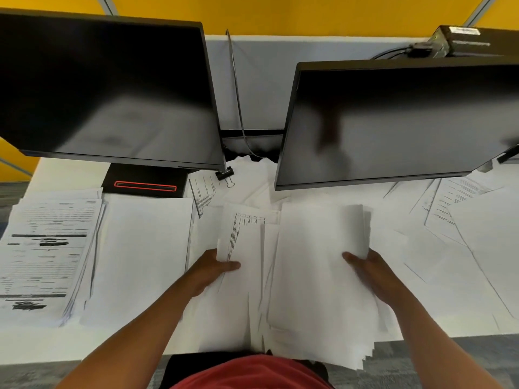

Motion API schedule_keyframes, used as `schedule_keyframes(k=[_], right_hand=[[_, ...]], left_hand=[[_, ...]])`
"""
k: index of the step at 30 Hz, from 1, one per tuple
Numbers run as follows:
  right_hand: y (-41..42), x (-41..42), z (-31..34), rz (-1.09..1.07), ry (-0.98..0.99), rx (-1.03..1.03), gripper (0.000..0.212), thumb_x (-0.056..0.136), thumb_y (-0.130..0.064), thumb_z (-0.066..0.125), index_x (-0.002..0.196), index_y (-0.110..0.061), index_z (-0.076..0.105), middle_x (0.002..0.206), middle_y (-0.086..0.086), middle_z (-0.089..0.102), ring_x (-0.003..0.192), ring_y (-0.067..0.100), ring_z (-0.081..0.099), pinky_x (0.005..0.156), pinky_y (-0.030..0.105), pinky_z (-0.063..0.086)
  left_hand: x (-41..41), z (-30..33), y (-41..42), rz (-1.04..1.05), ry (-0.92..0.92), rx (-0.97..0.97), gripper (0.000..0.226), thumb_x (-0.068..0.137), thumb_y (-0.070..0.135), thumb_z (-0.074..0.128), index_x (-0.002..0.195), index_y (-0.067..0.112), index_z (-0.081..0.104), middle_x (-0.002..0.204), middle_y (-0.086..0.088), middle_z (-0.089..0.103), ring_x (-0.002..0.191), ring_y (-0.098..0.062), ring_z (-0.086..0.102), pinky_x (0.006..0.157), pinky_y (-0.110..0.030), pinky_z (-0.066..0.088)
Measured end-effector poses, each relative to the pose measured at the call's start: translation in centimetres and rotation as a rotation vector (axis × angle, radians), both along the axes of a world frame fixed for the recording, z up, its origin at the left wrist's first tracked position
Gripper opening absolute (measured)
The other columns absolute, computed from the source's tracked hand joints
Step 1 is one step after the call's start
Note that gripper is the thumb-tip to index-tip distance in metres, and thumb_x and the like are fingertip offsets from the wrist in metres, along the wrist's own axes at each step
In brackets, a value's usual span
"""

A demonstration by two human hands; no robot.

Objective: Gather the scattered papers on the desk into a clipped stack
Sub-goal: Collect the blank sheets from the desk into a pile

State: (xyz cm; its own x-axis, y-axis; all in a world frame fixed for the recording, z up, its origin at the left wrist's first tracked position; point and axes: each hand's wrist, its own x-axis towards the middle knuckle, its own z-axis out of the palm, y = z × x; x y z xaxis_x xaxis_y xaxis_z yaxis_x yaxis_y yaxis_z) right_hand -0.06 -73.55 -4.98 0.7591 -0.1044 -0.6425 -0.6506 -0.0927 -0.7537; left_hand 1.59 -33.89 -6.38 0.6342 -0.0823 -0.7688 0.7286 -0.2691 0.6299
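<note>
**Two loose bundles held at centre frame, clip still waiting**

Two bundles of papers are held at the centre of the frame, above the desk (70, 341). The smaller bundle (241, 242) is gripped by the left hand (216, 272), thumb laid on top and fingers hidden underneath. The thicker bundle (320, 265) is gripped at its right edge by the right hand (370, 273), thumb likewise on top.

The sheets are judged light, limp and slippery against one another; the lower edges are already seen fanning out near the bottom of the frame. A hold along the long sides, with edges tapped square on the desk, is likely to be needed before clipping.

One black binder clip (226, 173) is seen lying just below the left monitor (106, 88), near upper centre. Two monitors are counted, the second (393, 122) at upper right. One printed stack (47, 256) lies at the left, with blank sheets (143, 256) beside it, and further scattered sheets (460, 220) lie at the right; their number cannot be told.
</note>
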Motion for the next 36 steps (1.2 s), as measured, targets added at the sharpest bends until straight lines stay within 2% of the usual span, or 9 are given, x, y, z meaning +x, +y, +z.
schedule_keyframes(k=[5,9,13,16,19,24,27,31,36], right_hand=[[1.2,0.7,-0.4,-0.054,0.064,0.154,0.040,0.087,-0.012,0.076,0.125,-0.008,0.065,0.112,0.013,0.075,0.103,0.031,0.073,0.085,0.040,0.059],[0.6,0.5,-1.4,-0.126,0.008,0.035,0.030,0.095,-0.014,0.067,0.124,-0.010,0.065,0.106,0.010,0.077,0.095,0.029,0.075,0.074,0.034,0.058],[-0.8,1.0,-1.5,-0.149,-0.001,0.083,0.034,0.094,-0.019,0.068,0.127,-0.015,0.064,0.115,0.009,0.075,0.106,0.031,0.071,0.089,0.043,0.056],[-0.5,0.9,-0.8,-0.054,0.024,0.141,0.037,0.094,-0.022,0.067,0.130,-0.013,0.063,0.120,0.010,0.073,0.112,0.030,0.069,0.099,0.046,0.052],[2.3,0.7,-1.0,0.081,-0.010,0.013,0.030,0.096,-0.023,0.067,0.125,-0.015,0.066,0.112,0.007,0.076,0.103,0.026,0.073,0.085,0.037,0.058],[7.0,1.6,-0.6,0.082,-0.111,-0.206,0.022,0.095,-0.027,0.067,0.117,-0.020,0.067,0.102,-0.003,0.074,0.088,0.007,0.069,0.067,0.020,0.050],[8.0,2.4,-0.5,0.139,-0.092,-0.103,0.027,0.092,-0.032,0.072,0.118,-0.023,0.068,0.104,-0.006,0.076,0.093,0.012,0.073,0.078,0.025,0.056],[7.9,2.8,-0.3,0.199,-0.094,-0.144,0.034,0.083,-0.028,0.082,0.114,-0.024,0.070,0.105,-0.004,0.077,0.093,0.015,0.074,0.080,0.028,0.058],[6.7,2.2,0.2,0.116,-0.014,0.008,0.063,0.076,-0.042,0.086,0.131,-0.029,0.059,0.126,-0.010,0.069,0.113,0.010,0.067,0.102,0.036,0.052]], left_hand=[[0.0,0.4,-0.4,0.381,-0.074,-0.053,0.039,0.095,0.037,0.065,0.128,0.020,0.054,0.112,0.004,0.065,0.108,-0.019,0.060,0.091,-0.028,0.045],[-0.3,-0.1,0.4,0.151,-0.059,-0.095,0.064,0.067,0.031,0.092,0.123,0.016,0.064,0.111,-0.001,0.075,0.102,-0.017,0.071,0.085,-0.030,0.058],[0.5,-0.3,0.5,0.322,-0.133,0.060,0.030,0.081,0.033,0.081,0.103,0.016,0.071,0.091,-0.004,0.075,0.079,-0.016,0.070,0.066,-0.024,0.054],[1.0,0.2,-0.2,0.348,-0.151,0.093,0.050,0.088,0.052,0.068,0.121,0.013,0.066,0.105,0.002,0.070,0.099,-0.021,0.066,0.083,-0.028,0.050],[0.4,0.9,-2.0,0.291,-0.098,0.039,0.045,0.092,0.048,0.065,0.127,0.024,0.051,0.109,0.007,0.058,0.106,-0.015,0.054,0.093,-0.026,0.039],[-0.8,0.2,-2.7,0.182,-0.058,-0.087,0.043,0.073,0.033,0.087,0.111,0.029,0.067,0.105,0.010,0.074,0.106,-0.012,0.066,0.090,-0.024,0.049],[-1.2,0.7,-2.8,0.219,0.008,-0.171,0.037,0.077,0.021,0.084,0.108,0.027,0.066,0.103,0.010,0.073,0.099,-0.004,0.064,0.096,-0.025,0.045],[-1.7,1.2,-3.1,0.283,0.018,-0.272,0.040,0.076,0.016,0.082,0.113,0.021,0.068,0.104,0.004,0.076,0.091,-0.004,0.071,0.080,-0.016,0.053],[-0.8,2.1,-2.1,0.262,0.105,-0.420,0.064,0.041,0.028,0.091,0.099,0.010,0.076,0.097,-0.009,0.077,0.090,-0.021,0.073,0.083,-0.031,0.055]])
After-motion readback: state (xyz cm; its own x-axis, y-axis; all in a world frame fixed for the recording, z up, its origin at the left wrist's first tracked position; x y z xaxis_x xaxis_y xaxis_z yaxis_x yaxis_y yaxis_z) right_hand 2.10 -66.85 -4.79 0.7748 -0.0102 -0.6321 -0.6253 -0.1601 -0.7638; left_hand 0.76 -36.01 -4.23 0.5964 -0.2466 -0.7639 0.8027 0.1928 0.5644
